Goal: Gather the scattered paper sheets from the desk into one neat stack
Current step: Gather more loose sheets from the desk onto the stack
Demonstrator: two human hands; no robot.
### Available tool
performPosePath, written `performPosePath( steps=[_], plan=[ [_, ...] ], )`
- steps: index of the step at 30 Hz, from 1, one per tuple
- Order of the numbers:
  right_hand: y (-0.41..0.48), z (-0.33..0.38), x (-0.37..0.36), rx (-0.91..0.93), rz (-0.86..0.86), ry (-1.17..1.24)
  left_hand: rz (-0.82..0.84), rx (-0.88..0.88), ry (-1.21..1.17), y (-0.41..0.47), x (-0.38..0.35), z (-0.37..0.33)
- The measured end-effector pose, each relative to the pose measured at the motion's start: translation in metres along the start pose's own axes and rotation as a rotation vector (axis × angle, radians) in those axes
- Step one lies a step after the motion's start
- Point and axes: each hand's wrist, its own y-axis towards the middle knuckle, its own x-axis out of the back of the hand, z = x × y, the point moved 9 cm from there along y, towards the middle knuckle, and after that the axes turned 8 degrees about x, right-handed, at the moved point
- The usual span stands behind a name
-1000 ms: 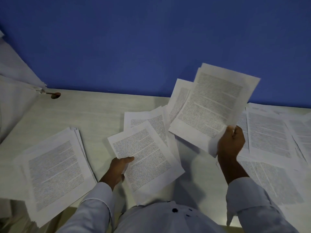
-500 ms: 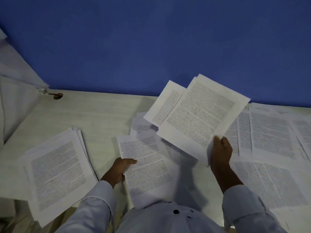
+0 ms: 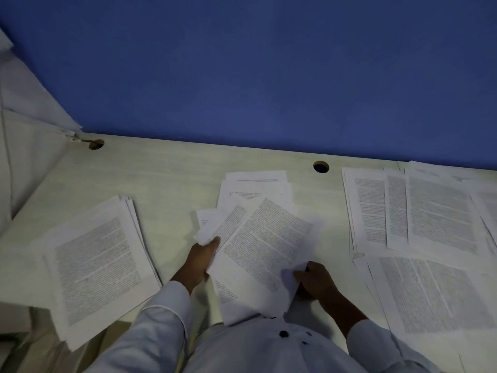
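Printed white paper sheets lie over a pale desk [image 3: 166, 179]. In the middle, a loose bundle of sheets [image 3: 266, 246] rests low over the desk, fanned and skewed. My left hand [image 3: 200, 261] grips its left edge, thumb on top. My right hand [image 3: 316, 281] holds its lower right corner, which is curled. More sheets [image 3: 255, 187] poke out behind the bundle. A thick stack [image 3: 94, 262] lies at the left, hanging over the front edge. Scattered overlapping sheets [image 3: 425, 219] cover the right side.
A blue wall [image 3: 242, 71] rises behind the desk. Two round cable holes [image 3: 321, 166] [image 3: 96, 144] sit near the back edge. A white panel [image 3: 24, 146] stands at the far left. Bare desk shows between the left stack and the middle bundle.
My right hand lowered its raised sheets onto the ones in my left hand, forming one bundle. The view tilted, and the second cable hole came into sight.
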Motion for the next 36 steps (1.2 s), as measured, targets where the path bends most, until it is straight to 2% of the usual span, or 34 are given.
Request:
performPosePath(
  steps=[2, 5, 8, 13, 15, 18, 22, 24, 28, 31, 34, 36],
  plan=[
    [0.002, 0.002, 0.012, 0.021, -0.093, -0.029, -0.048, -0.021, 0.063, 0.002, 0.005, 0.003],
    [0.006, 0.013, 0.039, 0.053, -0.298, -0.036, 0.009, -0.057, 0.092, -0.001, -0.002, -0.002],
    [0.013, 0.020, 0.062, 0.044, -0.413, 0.003, 0.047, -0.074, 0.181, 0.001, -0.007, -0.005],
    [0.025, 0.051, 0.110, 0.183, -0.606, -0.150, 0.008, 0.033, 0.304, 0.006, -0.003, -0.004],
    [0.033, 0.073, 0.121, 0.268, -0.593, -0.206, 0.025, 0.055, 0.304, 0.004, -0.003, -0.007],
    [0.049, 0.108, 0.115, 0.346, -0.441, -0.231, 0.129, 0.061, 0.223, 0.001, -0.011, -0.013],
    [0.066, 0.124, 0.080, 0.336, -0.300, -0.239, 0.230, 0.071, 0.089, -0.007, -0.029, -0.020],
    [0.070, 0.120, 0.055, 0.325, -0.246, -0.265, 0.218, 0.046, 0.139, -0.007, -0.035, -0.019],
    [0.069, 0.103, 0.003, 0.316, -0.042, -0.370, 0.056, -0.042, 0.285, 0.006, -0.026, -0.012],
    [0.065, 0.097, 0.002, 0.316, -0.047, -0.376, 0.002, -0.020, 0.245, 0.006, -0.014, -0.012],
    [0.058, 0.099, 0.023, 0.322, -0.166, -0.331, 0.101, 0.009, 0.065, 0.002, -0.012, -0.009],
    [0.055, 0.098, 0.030, 0.313, -0.180, -0.327, 0.172, 0.012, 0.006, -0.003, -0.015, -0.009]
  ],
)
